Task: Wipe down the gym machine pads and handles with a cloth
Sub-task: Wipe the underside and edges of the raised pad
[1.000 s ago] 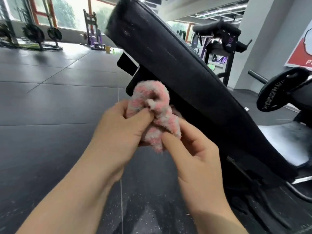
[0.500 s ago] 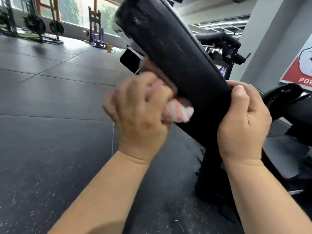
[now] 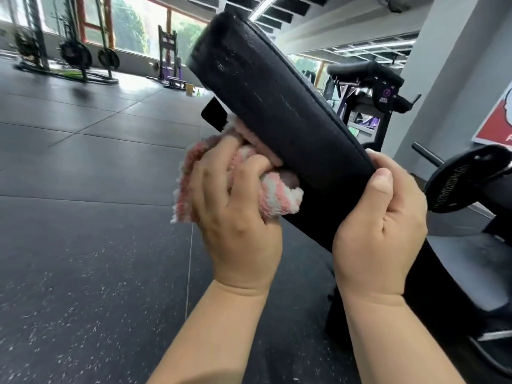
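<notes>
A long black back pad (image 3: 277, 106) slants from upper centre down to the right. My left hand (image 3: 235, 212) grips a bunched pink and white fluffy cloth (image 3: 277, 196) and presses it against the pad's left underside edge. My right hand (image 3: 379, 220) grips the pad's right edge lower down, thumb on top and fingers wrapped behind, out of sight. The pad's top surface shows worn, scuffed streaks.
A black weight plate (image 3: 465, 181) hangs on the machine at right, above a grey seat pad (image 3: 468, 261). Another padded machine (image 3: 368, 76) stands behind. Dark rubber floor (image 3: 83, 217) spreads to the left, with weight racks (image 3: 74, 54) by the far windows.
A second ago both hands held the cloth in front of the pad. Then my right hand took the pad's edge, and my left hand now holds the cloth lower along the pad's underside.
</notes>
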Tool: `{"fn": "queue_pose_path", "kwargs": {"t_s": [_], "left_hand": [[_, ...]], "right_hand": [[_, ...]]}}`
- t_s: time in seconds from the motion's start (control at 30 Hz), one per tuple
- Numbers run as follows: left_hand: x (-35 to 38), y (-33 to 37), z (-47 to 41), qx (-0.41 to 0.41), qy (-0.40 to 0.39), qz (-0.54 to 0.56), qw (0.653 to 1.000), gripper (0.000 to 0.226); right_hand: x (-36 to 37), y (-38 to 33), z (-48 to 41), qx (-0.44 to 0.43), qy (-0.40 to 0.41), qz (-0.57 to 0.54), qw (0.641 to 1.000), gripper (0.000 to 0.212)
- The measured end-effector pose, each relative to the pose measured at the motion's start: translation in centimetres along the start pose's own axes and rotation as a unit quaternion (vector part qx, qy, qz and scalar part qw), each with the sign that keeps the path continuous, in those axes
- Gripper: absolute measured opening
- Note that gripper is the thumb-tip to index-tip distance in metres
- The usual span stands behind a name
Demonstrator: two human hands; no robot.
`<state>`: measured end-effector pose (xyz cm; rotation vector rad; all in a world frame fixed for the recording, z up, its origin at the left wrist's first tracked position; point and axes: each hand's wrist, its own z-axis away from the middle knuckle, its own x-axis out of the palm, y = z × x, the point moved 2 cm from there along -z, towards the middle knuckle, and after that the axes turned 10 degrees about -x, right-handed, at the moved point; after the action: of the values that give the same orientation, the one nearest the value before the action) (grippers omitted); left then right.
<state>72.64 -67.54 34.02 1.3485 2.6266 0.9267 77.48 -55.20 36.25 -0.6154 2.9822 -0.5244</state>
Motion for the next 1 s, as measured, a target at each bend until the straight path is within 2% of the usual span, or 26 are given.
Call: {"fn": "queue_pose_path", "kwargs": {"t_s": [0.07,0.2,0.27,0.33,0.4,0.43,0.53,0.6,0.67,0.7,0.73,0.8,0.83,0.9,0.93,1.0], "left_hand": [[0.2,0.2,-0.1,-0.052,0.002,0.026,0.998,0.019],[-0.5,-0.5,-1.8,-0.11,-0.06,0.099,0.987,0.041],[-1.0,-0.8,-2.6,-0.172,-0.095,0.156,0.968,0.047],[-1.3,-0.9,-3.7,-0.267,-0.132,0.239,0.924,0.041],[-1.3,-1.1,-4.9,-0.355,-0.148,0.304,0.872,0.019],[-1.5,-1.1,-5.3,-0.379,-0.162,0.311,0.856,0.014],[-2.0,-0.9,-5.5,-0.389,-0.222,0.345,0.825,0.025],[-2.0,-1.2,-5.4,-0.388,-0.225,0.346,0.824,0.033],[-1.7,-2.3,-5.1,-0.411,-0.21,0.358,0.811,0.024],[-1.6,-2.9,-4.6,-0.448,-0.203,0.377,0.785,0.013],[-1.4,-3.2,-4.2,-0.501,-0.212,0.401,0.737,0.012],[-1.2,-3.9,-2.8,-0.567,-0.284,0.41,0.655,0.04],[-1.0,-4.0,-2.1,-0.566,-0.339,0.415,0.627,0.041],[-0.2,-3.8,-1.1,-0.576,-0.418,0.422,0.562,0.018],[0.2,-3.7,-0.9,-0.59,-0.434,0.415,0.539,0.027],[1.1,-3.6,-0.6,-0.606,-0.443,0.423,0.508,0.03]], "right_hand": [[0.1,-0.1,0.1,-0.005,-0.005,-0.002,1.0,0.035],[0.2,0.2,0.1,-0.011,-0.006,0.002,1.0,0.039],[0.5,0.0,0.2,-0.012,0.02,0.002,1.0,0.042],[1.0,-0.9,0.8,-0.005,0.045,0.008,0.999,0.039],[1.3,-1.8,1.5,0.015,0.05,0.01,0.999,0.039],[1.5,-2.1,1.9,0.032,0.05,0.007,0.998,0.041],[1.9,-2.8,2.3,0.07,0.065,-0.008,0.995,0.043],[2.2,-3.0,2.2,0.089,0.087,-0.01,0.992,0.043],[2.4,-3.3,2.3,0.102,0.101,-0.006,0.99,0.044],[2.5,-3.3,2.3,0.1,0.098,0.002,0.99,0.044],[2.5,-3.3,2.3,0.102,0.094,0.016,0.99,0.045],[2.4,-3.2,2.5,0.108,0.078,0.037,0.99,0.048],[2.4,-3.2,2.6,0.106,0.067,0.04,0.991,0.05],[2.5,-3.0,2.5,0.084,0.05,0.048,0.994,0.051],[2.3,-2.9,2.5,0.074,0.039,0.052,0.995,0.049],[2.0,-2.6,2.6,0.058,0.01,0.048,0.997,0.047]]}}
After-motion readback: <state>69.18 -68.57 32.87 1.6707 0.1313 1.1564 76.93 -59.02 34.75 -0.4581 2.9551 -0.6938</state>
